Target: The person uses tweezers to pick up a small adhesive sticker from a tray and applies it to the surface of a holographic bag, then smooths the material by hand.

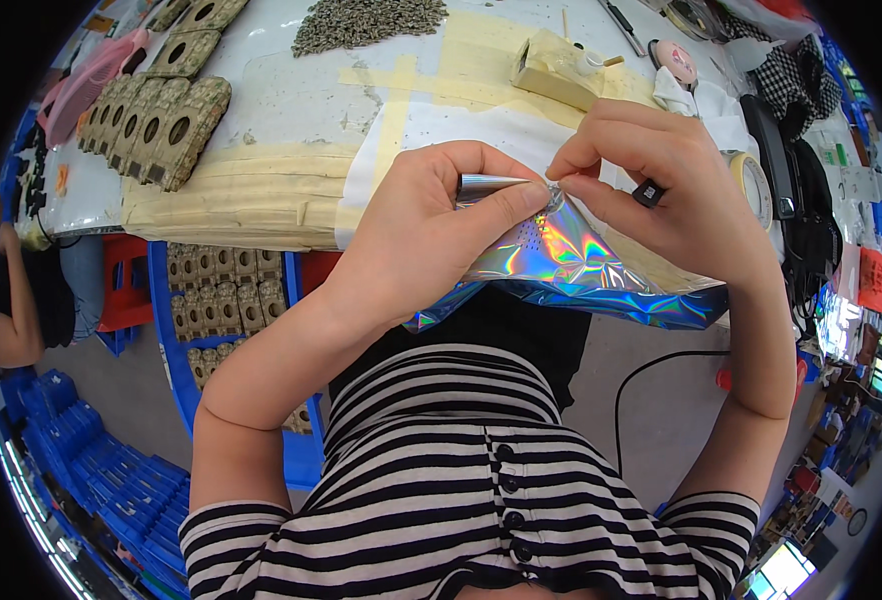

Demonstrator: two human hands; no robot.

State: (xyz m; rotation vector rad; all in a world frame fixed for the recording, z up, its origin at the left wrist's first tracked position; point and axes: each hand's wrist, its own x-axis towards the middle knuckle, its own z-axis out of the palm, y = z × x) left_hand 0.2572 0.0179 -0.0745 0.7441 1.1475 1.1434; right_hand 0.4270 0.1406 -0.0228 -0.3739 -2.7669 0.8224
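A shiny, rainbow-silver foil bag [571,250] hangs over the front edge of the table, its lower part creased and bluish. My left hand [441,220] pinches the bag's upper edge between thumb and fingers. Close beside it, my right hand [651,170] has its thumb and forefinger pressed together at the same edge, the two hands' fingertips nearly meeting. A small black block-shaped piece [649,192] shows at the curled fingers of my right hand. Whatever lies between the right fingertips is too small to make out.
Several camouflage-patterned housings [161,125] with round openings stand at the left. Small metal-coloured parts [366,25] are heaped at the back. A tape-covered block [556,65] sits behind my right hand, with a tape roll [751,190] to the right. A blue tray [166,330] below holds more housings.
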